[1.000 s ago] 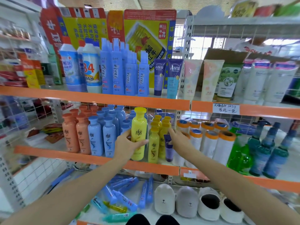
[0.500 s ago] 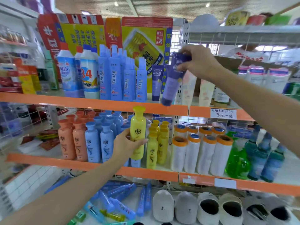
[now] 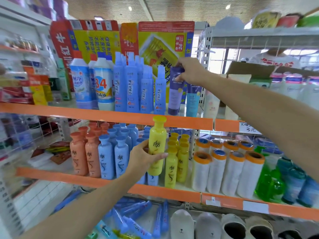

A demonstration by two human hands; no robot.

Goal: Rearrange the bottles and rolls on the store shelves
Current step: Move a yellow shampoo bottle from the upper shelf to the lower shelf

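My left hand [image 3: 143, 156] grips a tall yellow bottle [image 3: 156, 144], lifted in front of the middle shelf, above the smaller yellow bottles [image 3: 177, 161]. My right hand [image 3: 190, 71] pinches the top of a purple tube [image 3: 175, 91] standing cap-down on the upper shelf, between tall blue spray bottles [image 3: 131, 87] and a blue tube [image 3: 193, 99]. White rolls with orange ends [image 3: 227, 171] stand on the middle shelf to the right.
Orange bottles [image 3: 84, 152] and blue bottles [image 3: 114, 156] fill the middle shelf's left part. Green and teal bottles [image 3: 284, 180] stand at the far right. Orange shelf edges [image 3: 103, 116] front each level. Slippers [image 3: 207, 225] and blue tubes [image 3: 131, 216] lie below.
My right hand took the purple tube off the middle shelf, carried it up, and has set it standing on the upper shelf. My left hand keeps holding the yellow bottle.
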